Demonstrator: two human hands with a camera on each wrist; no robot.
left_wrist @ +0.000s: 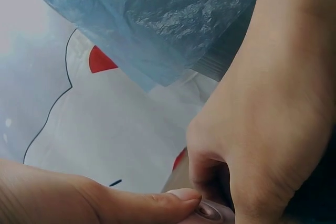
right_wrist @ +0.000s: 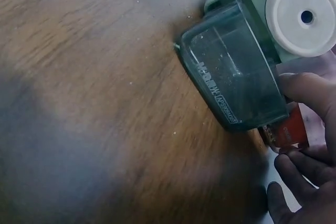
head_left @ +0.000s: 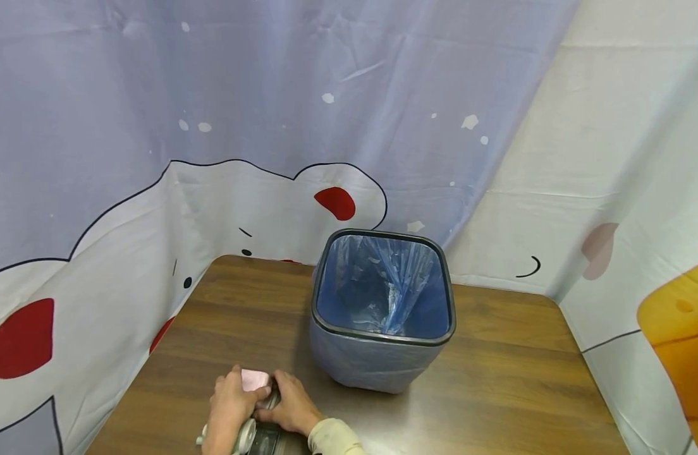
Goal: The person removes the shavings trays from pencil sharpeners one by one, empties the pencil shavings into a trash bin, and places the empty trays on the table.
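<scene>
Both hands meet low in the head view around a small pink pencil sharpener. My left hand grips its left side, with the thumb across its near edge. On the other side my right hand holds its darker end between thumb and fingers. In the left wrist view, the sharpener's round hole shows beside a thumb tip. A red part shows by the right fingers. Close under the hands stands a larger green pencil sharpener with a see-through drawer; my right thumb overlaps the drawer's edge.
A blue-grey bin lined with a blue plastic bag stands on the wooden table, right of and beyond the hands. A printed curtain hangs behind the table and along its sides.
</scene>
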